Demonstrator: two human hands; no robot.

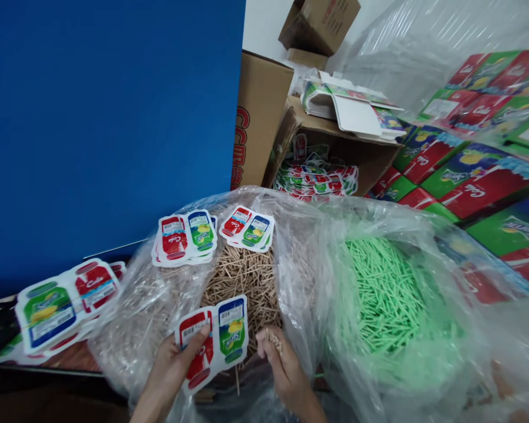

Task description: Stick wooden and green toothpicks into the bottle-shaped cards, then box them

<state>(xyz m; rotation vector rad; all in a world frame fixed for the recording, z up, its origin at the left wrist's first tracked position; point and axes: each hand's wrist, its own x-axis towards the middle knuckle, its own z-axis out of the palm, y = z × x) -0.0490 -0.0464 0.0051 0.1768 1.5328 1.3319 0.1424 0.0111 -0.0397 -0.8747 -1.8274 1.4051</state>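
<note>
My left hand (173,365) is closed on a flat printed card (216,341) with a red can and a green-blue can picture, thumb on its face. My right hand (283,367) pinches a small bunch of tan wooden sticks (274,339) just right of the card. Both hands hover over an open clear plastic bag (145,305) full of tan sticks (242,279). Two small stacks of the same cards, a left stack (186,238) and a right stack (248,228), lie on the far side of that bag.
A second clear bag holds green sticks (385,291) on the right. More cards (64,305) pile at the left on a table edge. A blue panel (110,117) stands behind. Cardboard boxes (264,111), a box of cards (317,176) and printed cartons (480,170) fill the back right.
</note>
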